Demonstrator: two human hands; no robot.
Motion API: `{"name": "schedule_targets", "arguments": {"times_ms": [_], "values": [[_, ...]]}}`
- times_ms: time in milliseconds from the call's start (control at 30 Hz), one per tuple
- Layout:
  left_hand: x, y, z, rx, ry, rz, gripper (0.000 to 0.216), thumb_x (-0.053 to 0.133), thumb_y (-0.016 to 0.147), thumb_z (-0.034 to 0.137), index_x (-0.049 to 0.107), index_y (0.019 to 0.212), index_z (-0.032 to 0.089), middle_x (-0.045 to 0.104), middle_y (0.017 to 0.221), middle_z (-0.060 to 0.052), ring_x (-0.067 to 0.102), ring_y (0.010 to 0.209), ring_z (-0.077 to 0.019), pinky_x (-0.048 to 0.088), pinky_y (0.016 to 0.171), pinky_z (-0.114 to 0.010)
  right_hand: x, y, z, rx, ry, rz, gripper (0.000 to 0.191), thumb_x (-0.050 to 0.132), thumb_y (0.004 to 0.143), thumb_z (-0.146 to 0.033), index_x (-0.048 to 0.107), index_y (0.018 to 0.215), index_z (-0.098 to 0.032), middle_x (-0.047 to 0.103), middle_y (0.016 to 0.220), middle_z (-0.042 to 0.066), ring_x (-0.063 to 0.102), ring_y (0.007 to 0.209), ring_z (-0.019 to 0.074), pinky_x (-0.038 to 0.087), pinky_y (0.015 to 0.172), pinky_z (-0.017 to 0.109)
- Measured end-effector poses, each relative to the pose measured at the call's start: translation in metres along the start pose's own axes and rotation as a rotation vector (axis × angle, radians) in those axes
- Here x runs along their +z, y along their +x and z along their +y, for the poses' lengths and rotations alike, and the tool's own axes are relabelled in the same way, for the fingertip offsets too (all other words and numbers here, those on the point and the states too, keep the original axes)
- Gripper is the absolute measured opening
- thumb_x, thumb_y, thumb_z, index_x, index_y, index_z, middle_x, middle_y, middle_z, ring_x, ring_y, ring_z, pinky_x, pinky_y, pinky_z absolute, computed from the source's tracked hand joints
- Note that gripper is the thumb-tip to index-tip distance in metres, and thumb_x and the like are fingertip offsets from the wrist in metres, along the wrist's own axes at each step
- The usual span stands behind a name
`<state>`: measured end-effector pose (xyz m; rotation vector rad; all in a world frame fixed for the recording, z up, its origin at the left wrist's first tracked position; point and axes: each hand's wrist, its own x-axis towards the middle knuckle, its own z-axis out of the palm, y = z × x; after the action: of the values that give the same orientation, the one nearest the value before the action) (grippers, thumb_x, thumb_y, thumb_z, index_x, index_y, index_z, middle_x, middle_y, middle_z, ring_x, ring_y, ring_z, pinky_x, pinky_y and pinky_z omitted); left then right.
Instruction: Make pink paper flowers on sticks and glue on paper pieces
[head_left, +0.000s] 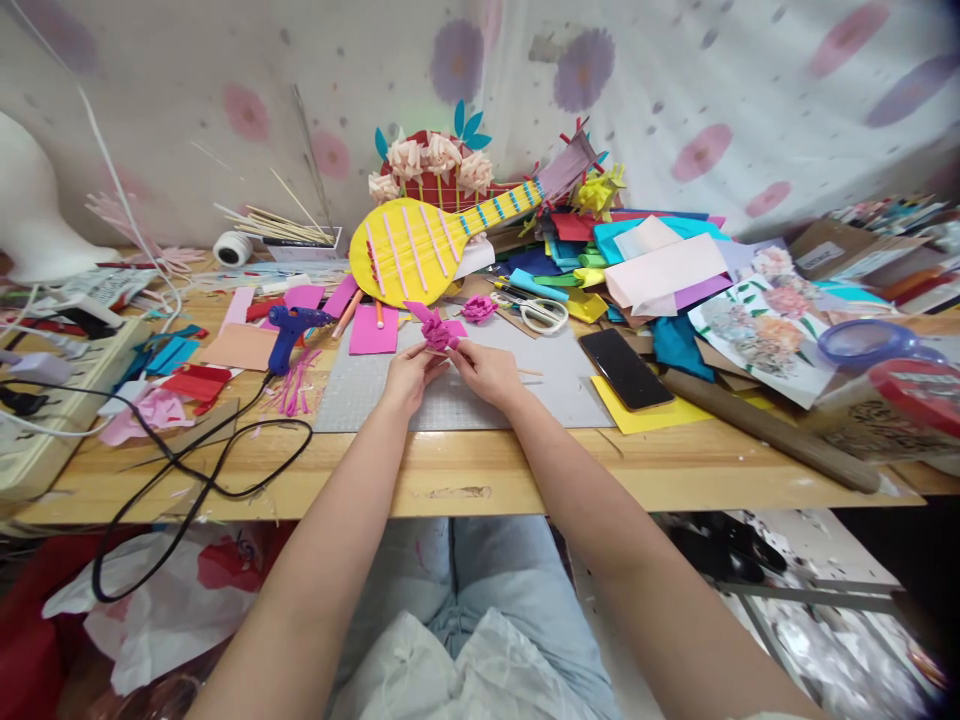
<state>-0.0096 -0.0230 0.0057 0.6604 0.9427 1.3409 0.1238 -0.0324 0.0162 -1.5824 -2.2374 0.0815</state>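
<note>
Both my hands meet over a grey cutting mat [555, 385] on the wooden table [480, 470]. Together they hold a magenta paper flower [435, 327] on a thin stick. My left hand [409, 378] pinches the flower from below. My right hand [486, 370] grips the stick just to the right of the petals. A second, smaller pink paper flower [478, 308] lies on the mat behind them.
A blue glue gun [291, 330] with a black cord [187, 470] lies to the left. A yellow paper guitar [420, 245], scissors [536, 310], a black phone [624, 368], stacked coloured paper [660, 265] and a wooden rolling pin [765, 430] crowd the back and right.
</note>
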Motion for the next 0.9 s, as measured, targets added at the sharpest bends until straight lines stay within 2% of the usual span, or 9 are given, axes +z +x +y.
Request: {"name": "schedule_targets", "arguments": {"times_ms": [200, 433, 667, 900], "values": [[-0.001, 0.001, -0.002, 0.056, 0.019, 0.003, 0.014, 0.067, 0.063, 0.012, 0.067, 0.076, 0.013, 0.067, 0.079, -0.006, 0.064, 0.076, -0.0145, 0.049, 0.08, -0.033, 0.004, 0.002, 0.001, 0.102, 0.012, 0.006, 0.036, 0.029, 0.09, -0.04, 0.053, 0.109, -0.022, 0.068, 0.091, 0.006, 0.062, 0.082, 0.0215, 0.036, 0.064, 0.027], [0.0, 0.0, -0.001, 0.015, 0.026, 0.072, 0.013, 0.064, 0.064, 0.007, 0.065, 0.076, 0.01, 0.067, 0.071, -0.005, 0.063, 0.065, -0.0114, 0.052, 0.075, -0.03, 0.003, 0.003, 0.005, 0.154, 0.164, -0.026, 0.029, 0.04, 0.084, -0.033, 0.044, 0.108, -0.019, 0.066, 0.096, 0.009, 0.062, 0.079, 0.0252, 0.037, 0.062, 0.029], [0.0, 0.0, -0.002, -0.003, 0.019, 0.02, 0.026, 0.063, 0.06, 0.002, 0.065, 0.085, 0.011, 0.068, 0.079, -0.005, 0.064, 0.071, -0.0127, 0.052, 0.078, -0.032, 0.006, 0.003, 0.011, 0.137, 0.313, -0.045, 0.037, 0.05, 0.073, -0.018, 0.036, 0.107, -0.019, 0.067, 0.079, 0.003, 0.062, 0.075, 0.022, 0.036, 0.06, 0.026], [0.008, -0.002, -0.004, 0.041, 0.028, 0.117, 0.031, 0.065, 0.057, 0.0, 0.063, 0.086, 0.011, 0.066, 0.082, -0.006, 0.064, 0.071, -0.0135, 0.052, 0.074, -0.032, 0.004, 0.004, 0.013, 0.179, 0.416, -0.048, 0.033, 0.048, 0.074, -0.015, 0.038, 0.105, -0.019, 0.066, 0.068, -0.001, 0.062, 0.071, 0.019, 0.038, 0.062, 0.026]]}}
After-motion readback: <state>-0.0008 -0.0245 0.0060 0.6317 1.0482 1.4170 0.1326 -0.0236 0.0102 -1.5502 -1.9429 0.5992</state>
